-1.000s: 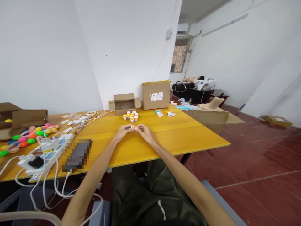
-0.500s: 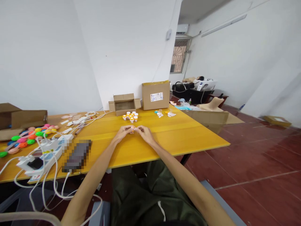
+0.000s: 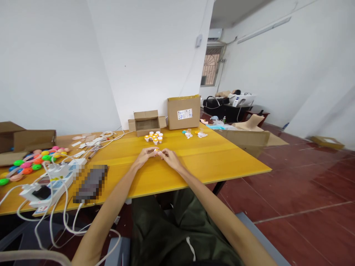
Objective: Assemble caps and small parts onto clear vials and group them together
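Note:
Over the middle of the yellow table, my left hand (image 3: 143, 156) and my right hand (image 3: 170, 158) meet, fingertips pinched around one small white-and-orange jar (image 3: 158, 152). It looks tilted, and fingers cover much of it. Just beyond my hands stands a group of several small jars (image 3: 155, 140) with white and orange lids. Farther right lie two little piles, one of clear and white pieces with a teal lid (image 3: 184, 132), the other of white pieces (image 3: 202, 135) with a bit of orange-yellow.
An open small carton (image 3: 146, 131) and a closed labelled carton (image 3: 183, 114) stand at the table's back. To the left are a power strip (image 3: 59, 184) with loose white cables, a blurred-out dark device (image 3: 91, 183), colourful balls (image 3: 36, 160) and another open carton (image 3: 33, 140).
The small jar has turned in my fingers, so more of its orange part shows at the upper left. My right fingertips have shifted slightly; both arms stay nearly in place.

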Demonstrator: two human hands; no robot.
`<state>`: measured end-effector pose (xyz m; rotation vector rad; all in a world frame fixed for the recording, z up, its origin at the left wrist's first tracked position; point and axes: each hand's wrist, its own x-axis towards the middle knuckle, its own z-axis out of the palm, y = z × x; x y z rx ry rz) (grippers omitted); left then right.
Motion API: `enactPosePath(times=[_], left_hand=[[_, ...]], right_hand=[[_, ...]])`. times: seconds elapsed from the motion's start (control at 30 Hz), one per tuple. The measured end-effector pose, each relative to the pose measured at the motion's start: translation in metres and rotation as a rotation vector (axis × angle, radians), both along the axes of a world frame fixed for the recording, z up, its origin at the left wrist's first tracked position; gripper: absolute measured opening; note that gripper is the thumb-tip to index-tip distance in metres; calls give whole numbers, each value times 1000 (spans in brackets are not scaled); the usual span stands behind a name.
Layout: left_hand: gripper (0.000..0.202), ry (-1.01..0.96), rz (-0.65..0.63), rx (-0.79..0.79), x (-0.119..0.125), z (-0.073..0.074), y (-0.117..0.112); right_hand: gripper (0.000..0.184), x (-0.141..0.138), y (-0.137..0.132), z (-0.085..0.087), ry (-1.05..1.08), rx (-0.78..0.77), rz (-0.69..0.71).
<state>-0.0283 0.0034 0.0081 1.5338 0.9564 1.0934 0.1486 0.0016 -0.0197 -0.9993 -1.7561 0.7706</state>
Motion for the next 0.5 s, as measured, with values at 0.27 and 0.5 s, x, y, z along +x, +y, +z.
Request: enactPosePath(times=[0.27,0.5], left_hand=[[50,-38,1,0,-2,-1,0],[49,-37,28,-16,-2,-3,2]], right_hand=[[28,-1,0,-2,-29,16,-50],[24,-1,0,-2,-131,82,-60]])
